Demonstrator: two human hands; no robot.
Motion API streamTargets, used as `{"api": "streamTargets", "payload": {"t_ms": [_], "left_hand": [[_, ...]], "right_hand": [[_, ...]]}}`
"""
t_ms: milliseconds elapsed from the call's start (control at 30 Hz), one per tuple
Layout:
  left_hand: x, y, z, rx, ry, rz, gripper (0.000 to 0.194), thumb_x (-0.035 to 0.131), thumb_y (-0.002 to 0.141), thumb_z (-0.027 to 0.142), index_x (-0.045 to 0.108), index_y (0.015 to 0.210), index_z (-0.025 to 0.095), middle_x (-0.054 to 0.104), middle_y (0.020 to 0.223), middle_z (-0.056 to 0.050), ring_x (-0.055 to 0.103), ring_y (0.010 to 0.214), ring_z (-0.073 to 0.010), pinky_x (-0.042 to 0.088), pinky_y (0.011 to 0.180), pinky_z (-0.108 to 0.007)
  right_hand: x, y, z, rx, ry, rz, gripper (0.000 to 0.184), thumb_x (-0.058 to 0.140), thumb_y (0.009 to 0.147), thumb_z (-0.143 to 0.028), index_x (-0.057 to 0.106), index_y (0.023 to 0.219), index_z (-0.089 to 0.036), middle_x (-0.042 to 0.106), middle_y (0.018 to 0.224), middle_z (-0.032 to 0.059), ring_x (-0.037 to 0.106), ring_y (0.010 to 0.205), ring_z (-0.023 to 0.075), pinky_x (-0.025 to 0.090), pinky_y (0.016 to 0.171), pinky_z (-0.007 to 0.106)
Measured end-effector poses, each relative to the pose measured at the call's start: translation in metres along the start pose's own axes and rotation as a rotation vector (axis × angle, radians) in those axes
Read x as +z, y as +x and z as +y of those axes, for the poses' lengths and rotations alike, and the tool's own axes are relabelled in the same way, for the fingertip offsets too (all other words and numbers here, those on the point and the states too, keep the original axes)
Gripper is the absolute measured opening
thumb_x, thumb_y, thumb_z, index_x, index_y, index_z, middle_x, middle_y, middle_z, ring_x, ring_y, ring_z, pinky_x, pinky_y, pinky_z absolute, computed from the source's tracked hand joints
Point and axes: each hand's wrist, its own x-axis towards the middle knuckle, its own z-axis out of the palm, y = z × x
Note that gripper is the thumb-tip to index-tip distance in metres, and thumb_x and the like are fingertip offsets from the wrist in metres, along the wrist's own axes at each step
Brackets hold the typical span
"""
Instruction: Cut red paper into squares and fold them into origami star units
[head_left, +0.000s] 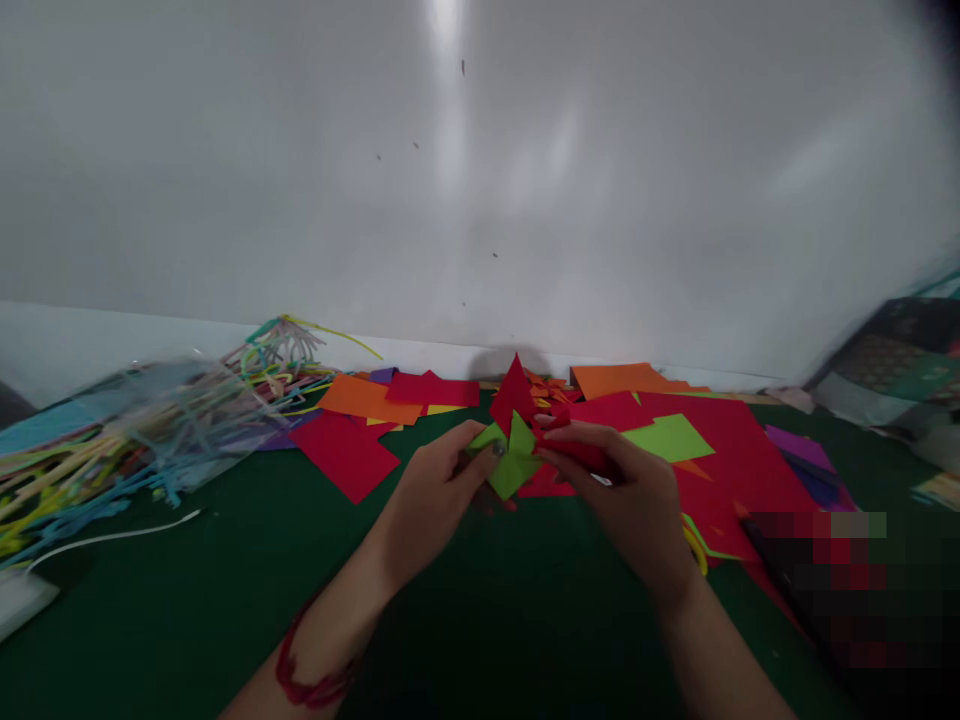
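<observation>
Between my hands, above the green tabletop, is a folded paper piece with a pointed red paper part at the top and light green folded paper in front. My left hand pinches the green paper from the left, thumb pressed on its face. From the right, my right hand has its fingers closed on a red folded paper that meets the green one. Whether the red and green papers are joined cannot be made out.
Colourful pipe cleaners, partly in clear plastic, lie at left beside a white cable. Red sheets, an orange sheet and a green sheet surround my hands. A yellow-handled item rests right. A pale wall stands behind.
</observation>
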Motion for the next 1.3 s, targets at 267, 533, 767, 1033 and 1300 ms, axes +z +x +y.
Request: {"api": "streamTargets", "payload": {"t_ms": [267, 533, 767, 1033, 1300], "left_hand": [[0.003, 0.003, -0.007, -0.006, -0.086, 0.111, 0.025, 0.055, 0.08, 0.03, 0.041, 0.098, 0.02, 0.054, 0.058, 0.006, 0.057, 0.043, -0.0109, 0.045, 0.042, -0.021], [0.009, -0.001, -0.006, 0.212, 0.246, 0.345, 0.036, 0.06, 0.077, 0.024, 0.047, 0.111, 0.027, 0.042, 0.128, -0.006, 0.057, 0.095, -0.0184, 0.053, 0.067, -0.026], [0.016, -0.007, -0.006, 0.364, 0.579, 0.259, 0.027, 0.058, 0.078, 0.015, 0.053, 0.102, 0.026, 0.013, 0.146, -0.003, 0.044, 0.118, -0.0249, 0.048, 0.09, -0.04], [0.019, -0.006, -0.007, 0.436, 0.745, 0.285, 0.028, 0.059, 0.078, 0.016, 0.051, 0.102, 0.025, 0.015, 0.147, -0.004, 0.046, 0.117, -0.0271, 0.045, 0.094, -0.045], [0.02, -0.006, -0.007, 0.452, 0.759, 0.278, 0.02, 0.055, 0.081, 0.019, 0.052, 0.1, 0.025, 0.026, 0.141, -0.006, 0.048, 0.114, -0.0245, 0.046, 0.092, -0.043]], "right_hand": [[0.004, 0.002, -0.001, 0.139, 0.132, 0.007, 0.014, 0.068, 0.071, -0.026, 0.062, 0.084, -0.024, 0.067, 0.086, 0.0006, 0.064, 0.078, 0.0172, 0.057, 0.067, 0.029], [0.01, 0.002, 0.004, 0.337, 0.32, 0.024, 0.018, 0.066, 0.072, -0.03, 0.061, 0.087, -0.022, 0.067, 0.086, 0.0026, 0.066, 0.075, 0.0178, 0.059, 0.062, 0.029], [0.015, -0.002, -0.001, 0.286, 0.233, 0.097, 0.018, 0.066, 0.073, -0.03, 0.062, 0.088, -0.022, 0.066, 0.086, 0.0025, 0.065, 0.072, 0.0169, 0.057, 0.06, 0.028], [0.016, -0.003, -0.003, 0.273, 0.141, 0.133, 0.02, 0.066, 0.072, -0.032, 0.063, 0.088, -0.022, 0.068, 0.085, 0.0031, 0.065, 0.073, 0.018, 0.056, 0.062, 0.028], [0.016, -0.002, -0.002, 0.299, 0.164, 0.091, 0.017, 0.066, 0.073, -0.029, 0.062, 0.088, -0.023, 0.067, 0.087, 0.002, 0.065, 0.067, 0.015, 0.057, 0.058, 0.025]]}}
